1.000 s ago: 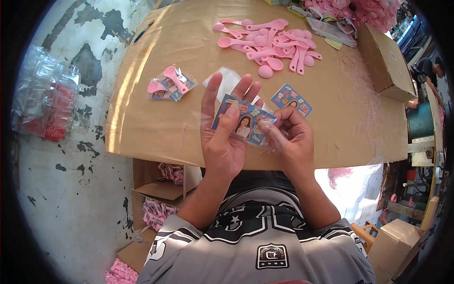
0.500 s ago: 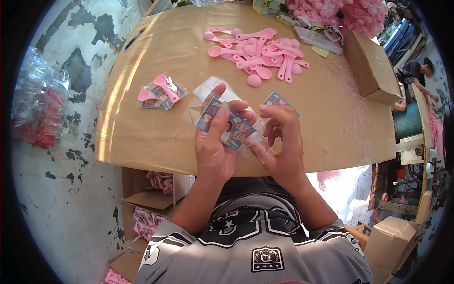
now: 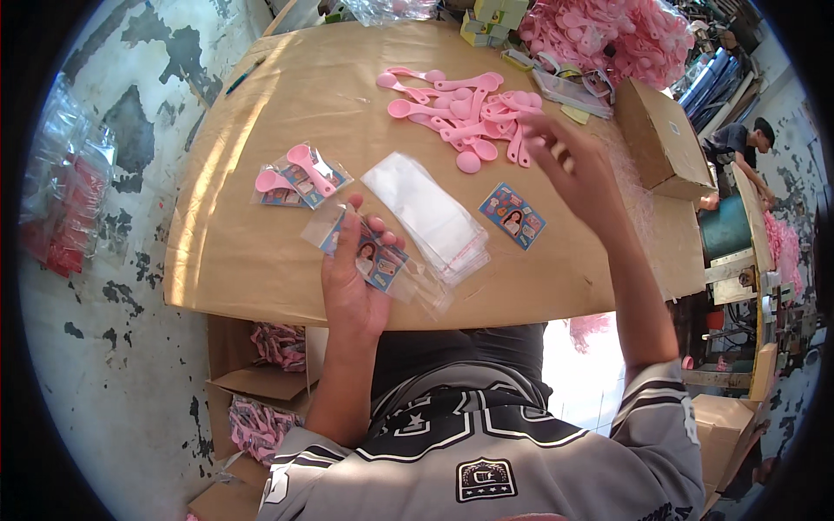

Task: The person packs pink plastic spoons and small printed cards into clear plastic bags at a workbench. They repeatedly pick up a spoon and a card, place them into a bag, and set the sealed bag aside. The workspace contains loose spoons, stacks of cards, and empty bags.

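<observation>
Nearby, right hand [image 3: 575,165] over spoons [image 3: 465,108]

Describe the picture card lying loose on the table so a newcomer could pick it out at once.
Start at the brown table. Just right of the stack of clear bags lies the loose picture card. Unlike the card in the left hand, it has no bag around it and nobody touches it.

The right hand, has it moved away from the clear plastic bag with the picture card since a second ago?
Yes. The right hand has left the clear plastic bag with the picture card and reached across the brown cardboard table toward the loose pink plastic spoons.
</observation>
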The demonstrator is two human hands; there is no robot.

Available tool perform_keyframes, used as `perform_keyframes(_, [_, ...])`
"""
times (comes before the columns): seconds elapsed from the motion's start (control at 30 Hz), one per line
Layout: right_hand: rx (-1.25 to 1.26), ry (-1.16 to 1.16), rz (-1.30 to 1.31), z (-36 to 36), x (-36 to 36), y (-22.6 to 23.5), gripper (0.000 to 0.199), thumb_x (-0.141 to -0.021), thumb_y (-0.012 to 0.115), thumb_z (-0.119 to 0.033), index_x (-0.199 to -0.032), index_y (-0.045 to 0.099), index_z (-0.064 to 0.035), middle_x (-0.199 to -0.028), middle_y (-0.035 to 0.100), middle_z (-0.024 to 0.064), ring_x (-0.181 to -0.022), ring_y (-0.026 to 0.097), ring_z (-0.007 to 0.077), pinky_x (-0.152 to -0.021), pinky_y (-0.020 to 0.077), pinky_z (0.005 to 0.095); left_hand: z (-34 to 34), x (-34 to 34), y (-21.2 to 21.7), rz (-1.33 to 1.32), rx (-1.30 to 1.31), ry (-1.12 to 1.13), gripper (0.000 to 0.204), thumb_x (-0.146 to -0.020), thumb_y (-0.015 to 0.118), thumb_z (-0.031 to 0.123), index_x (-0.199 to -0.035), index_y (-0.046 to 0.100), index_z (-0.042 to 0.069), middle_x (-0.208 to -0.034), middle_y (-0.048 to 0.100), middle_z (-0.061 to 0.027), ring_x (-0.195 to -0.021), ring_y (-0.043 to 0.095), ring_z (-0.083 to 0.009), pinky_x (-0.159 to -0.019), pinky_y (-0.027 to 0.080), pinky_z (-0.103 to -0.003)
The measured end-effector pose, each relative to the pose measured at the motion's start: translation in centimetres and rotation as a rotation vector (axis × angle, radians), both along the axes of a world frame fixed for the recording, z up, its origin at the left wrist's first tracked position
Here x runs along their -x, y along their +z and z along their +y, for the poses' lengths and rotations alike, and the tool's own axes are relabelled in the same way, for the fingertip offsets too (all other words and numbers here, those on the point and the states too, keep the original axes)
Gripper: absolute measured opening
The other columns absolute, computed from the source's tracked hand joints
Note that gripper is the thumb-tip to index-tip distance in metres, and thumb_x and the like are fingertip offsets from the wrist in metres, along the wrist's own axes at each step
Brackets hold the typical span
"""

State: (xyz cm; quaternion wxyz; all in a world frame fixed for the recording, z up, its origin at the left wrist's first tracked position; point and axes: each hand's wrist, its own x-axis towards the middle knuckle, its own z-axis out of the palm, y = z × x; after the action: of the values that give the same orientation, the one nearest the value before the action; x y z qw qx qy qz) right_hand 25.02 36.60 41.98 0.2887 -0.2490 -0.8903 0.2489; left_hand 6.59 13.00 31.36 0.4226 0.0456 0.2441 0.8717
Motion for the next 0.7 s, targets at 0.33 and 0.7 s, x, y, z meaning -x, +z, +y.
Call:
perform_keyframes(0.33, [-0.442, 0.168, -0.253, 13.6, 5.8, -4.7, 0.021, -0.100, 0.064, -0.006, -0.119, 0.074, -0.0058, -0.116, 0.072, 0.0135, -0.108, 0.069, 0.0354, -0.093, 0.0547, 0.0460, 0.1, 0.0, -0.8, 0.039, -0.008, -0.045, 0.045, -0.111, 0.068, 0.030, -0.146, 0.055, 0.006, -0.103, 0.071, -0.0072, -0.094, 0.071, -0.0176, -0.092, 0.061, -0.040])
perform_keyframes(0.7, [0.196, -0.031, 0.387, 0.2, -2.5, -0.4, 0.013, -0.107, 0.067, -0.005, -0.117, 0.068, 0.0032, -0.101, 0.072, 0.0070, -0.091, 0.077, 0.0154, -0.078, 0.0607, 0.0310, 0.6, 0.4, -1.4, -0.059, -0.059, 0.125, 0.038, -0.111, 0.068, 0.029, -0.142, 0.060, 0.009, -0.104, 0.072, -0.0054, -0.095, 0.070, -0.0166, -0.098, 0.059, -0.039])
